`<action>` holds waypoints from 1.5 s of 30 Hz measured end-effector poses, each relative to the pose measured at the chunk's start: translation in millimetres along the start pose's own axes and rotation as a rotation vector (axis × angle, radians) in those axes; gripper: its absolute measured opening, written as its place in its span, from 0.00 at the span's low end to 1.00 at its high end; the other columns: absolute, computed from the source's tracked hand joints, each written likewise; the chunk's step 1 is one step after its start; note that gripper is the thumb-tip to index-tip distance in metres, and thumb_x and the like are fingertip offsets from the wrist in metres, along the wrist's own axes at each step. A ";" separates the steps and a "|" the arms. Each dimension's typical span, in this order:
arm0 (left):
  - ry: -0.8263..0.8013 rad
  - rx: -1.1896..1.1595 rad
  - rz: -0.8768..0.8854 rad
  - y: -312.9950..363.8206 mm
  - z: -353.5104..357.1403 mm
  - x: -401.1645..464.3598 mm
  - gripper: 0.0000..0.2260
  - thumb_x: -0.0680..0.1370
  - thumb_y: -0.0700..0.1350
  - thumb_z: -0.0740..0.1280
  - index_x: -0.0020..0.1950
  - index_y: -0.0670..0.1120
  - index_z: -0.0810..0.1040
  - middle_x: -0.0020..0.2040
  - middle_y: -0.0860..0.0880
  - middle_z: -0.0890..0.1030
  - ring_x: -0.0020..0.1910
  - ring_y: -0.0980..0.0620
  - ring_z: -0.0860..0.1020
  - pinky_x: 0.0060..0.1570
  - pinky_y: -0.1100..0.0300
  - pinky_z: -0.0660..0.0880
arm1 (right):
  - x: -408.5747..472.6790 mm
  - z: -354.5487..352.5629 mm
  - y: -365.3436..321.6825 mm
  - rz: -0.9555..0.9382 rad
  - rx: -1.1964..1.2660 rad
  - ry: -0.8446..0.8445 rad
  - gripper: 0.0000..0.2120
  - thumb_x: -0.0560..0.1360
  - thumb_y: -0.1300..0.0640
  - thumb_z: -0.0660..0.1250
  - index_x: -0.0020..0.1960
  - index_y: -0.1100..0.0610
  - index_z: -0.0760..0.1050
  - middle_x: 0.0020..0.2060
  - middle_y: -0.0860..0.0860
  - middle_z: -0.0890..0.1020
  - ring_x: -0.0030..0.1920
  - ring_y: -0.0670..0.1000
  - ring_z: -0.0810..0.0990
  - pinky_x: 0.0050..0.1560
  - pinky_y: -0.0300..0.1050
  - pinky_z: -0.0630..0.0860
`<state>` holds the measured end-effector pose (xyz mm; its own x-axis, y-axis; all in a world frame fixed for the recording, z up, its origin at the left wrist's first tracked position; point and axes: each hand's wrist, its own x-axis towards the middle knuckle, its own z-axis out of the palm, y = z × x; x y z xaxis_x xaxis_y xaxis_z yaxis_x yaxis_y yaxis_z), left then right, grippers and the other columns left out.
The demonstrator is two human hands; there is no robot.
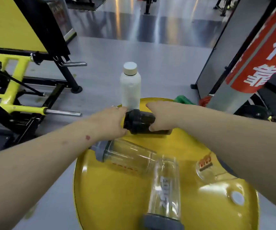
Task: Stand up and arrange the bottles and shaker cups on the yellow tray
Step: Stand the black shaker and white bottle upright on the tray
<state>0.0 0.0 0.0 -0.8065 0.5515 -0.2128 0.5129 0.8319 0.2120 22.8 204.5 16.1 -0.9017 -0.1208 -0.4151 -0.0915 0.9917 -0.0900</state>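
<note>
left hand (pixel 110 123) and right hand (pixel 161 117) both clasp the black shaker cup (pixel 139 122) lying at the far side of the yellow tray (pixel 110 196), apparently to tip it upright beside the standing white bottle (pixel 130 87) (three clear shakers remain toppled).

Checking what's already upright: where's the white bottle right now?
The white bottle stands upright at the yellow tray's far edge, centre of the head view, just behind the black shaker cup both hands hold.
</note>
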 end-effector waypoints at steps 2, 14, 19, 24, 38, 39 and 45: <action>-0.024 -0.007 -0.010 -9.4 6.6 14.6 0.31 0.74 0.56 0.71 0.75 0.53 0.65 0.62 0.45 0.78 0.59 0.43 0.77 0.52 0.52 0.75 | 17.4 5.5 -6.0 0.029 -0.016 -0.028 0.24 0.69 0.45 0.76 0.58 0.50 0.68 0.50 0.51 0.79 0.48 0.55 0.78 0.39 0.48 0.73; 0.047 -0.291 -0.013 -7.4 28.6 31.2 0.35 0.65 0.56 0.78 0.67 0.50 0.67 0.58 0.48 0.72 0.54 0.47 0.77 0.52 0.54 0.75 | 27.7 16.8 -0.5 0.038 -0.130 -0.007 0.36 0.60 0.50 0.82 0.59 0.51 0.64 0.50 0.51 0.75 0.47 0.56 0.77 0.46 0.53 0.79; 0.117 -0.369 0.037 21.7 12.5 25.2 0.35 0.65 0.53 0.77 0.69 0.55 0.66 0.64 0.49 0.64 0.55 0.48 0.76 0.56 0.60 0.73 | 7.3 10.1 22.6 0.015 0.082 0.041 0.42 0.56 0.50 0.84 0.62 0.52 0.63 0.54 0.51 0.74 0.50 0.54 0.77 0.45 0.49 0.76; 0.121 -0.336 0.103 45.2 -18.1 36.5 0.36 0.65 0.53 0.75 0.71 0.56 0.67 0.62 0.48 0.73 0.57 0.47 0.78 0.56 0.51 0.79 | -9.2 2.3 43.4 0.024 0.385 0.053 0.45 0.58 0.49 0.84 0.68 0.49 0.62 0.55 0.46 0.76 0.53 0.52 0.78 0.49 0.45 0.76; 0.069 -0.413 0.232 74.1 -8.8 53.3 0.42 0.63 0.52 0.81 0.73 0.58 0.66 0.64 0.53 0.77 0.62 0.52 0.75 0.58 0.54 0.76 | -38.0 -23.9 84.3 0.075 0.647 -0.082 0.42 0.66 0.57 0.82 0.73 0.49 0.63 0.62 0.52 0.78 0.58 0.53 0.80 0.52 0.43 0.80; 0.073 -0.429 0.236 75.0 -5.3 52.7 0.43 0.62 0.52 0.82 0.73 0.58 0.65 0.63 0.54 0.76 0.61 0.53 0.75 0.57 0.56 0.76 | -38.5 -22.8 86.7 0.075 0.679 -0.096 0.41 0.67 0.59 0.81 0.73 0.49 0.63 0.62 0.52 0.78 0.58 0.53 0.81 0.50 0.41 0.80; 0.117 -0.422 0.267 73.5 -5.1 52.4 0.39 0.65 0.49 0.81 0.71 0.58 0.65 0.60 0.53 0.76 0.59 0.53 0.75 0.58 0.58 0.74 | -33.8 -24.9 87.5 0.107 0.809 -0.227 0.38 0.70 0.71 0.69 0.75 0.49 0.63 0.62 0.61 0.78 0.58 0.58 0.82 0.56 0.51 0.82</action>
<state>-6.0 89.7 9.3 -0.7035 0.7107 0.0044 0.5619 0.5523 0.6158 34.7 296.5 44.8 -0.7739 -0.1191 -0.6221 0.3983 0.6722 -0.6242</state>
